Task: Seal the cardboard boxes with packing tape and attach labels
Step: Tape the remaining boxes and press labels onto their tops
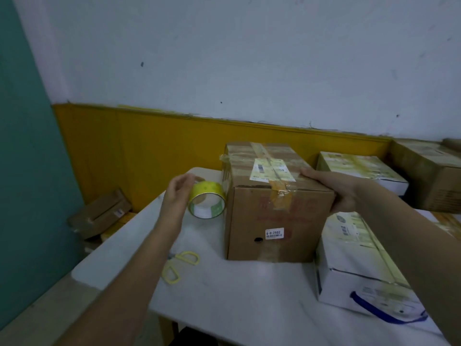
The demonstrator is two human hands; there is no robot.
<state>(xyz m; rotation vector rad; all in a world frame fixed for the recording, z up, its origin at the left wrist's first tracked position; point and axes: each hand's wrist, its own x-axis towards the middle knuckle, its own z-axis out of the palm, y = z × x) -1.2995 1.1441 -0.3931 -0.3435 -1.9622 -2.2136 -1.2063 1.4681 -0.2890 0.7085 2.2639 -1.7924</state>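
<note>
A brown cardboard box (pixel 272 221) stands in the middle of the white table (pixel 224 290), its top crossed with yellowish tape and bearing a white label (pixel 270 171). A smaller barcode sticker (pixel 274 233) sits low on its front. My left hand (pixel 178 191) grips a roll of yellow packing tape (pixel 207 199) just left of the box. My right hand (pixel 331 187) holds the box's upper right edge, fingers along the top and thumb down the side.
Yellow-handled scissors (pixel 178 264) lie on the table near my left forearm. White taped boxes sit at the right (pixel 359 265) and behind (pixel 361 168), another brown box (pixel 431 176) at far right. Flattened cardboard (pixel 102 213) lies left of the table by the yellow wall.
</note>
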